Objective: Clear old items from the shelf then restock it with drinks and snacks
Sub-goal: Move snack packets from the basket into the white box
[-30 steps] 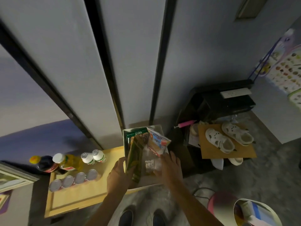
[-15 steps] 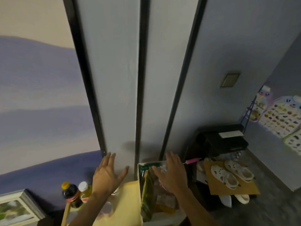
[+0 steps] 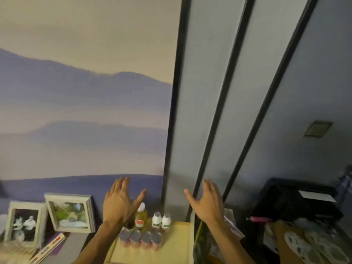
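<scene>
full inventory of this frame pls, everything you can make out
cans: four, silver tops, pinkish bodies, one row on the wooden top
small bottles: two, white, behind the cans
yellow bottle: one, white cap, left of the small bottles
wooden top: one, pale yellow, bottom centre
picture frames: two, whitish, by the wall, left
box of packets: one, blurred, right of the wooden top
black unit: one, right
pink tool: one, before the black unit
shoes: white, blurred, bottom right
left hand: open, raised
right hand: open, raised
</scene>
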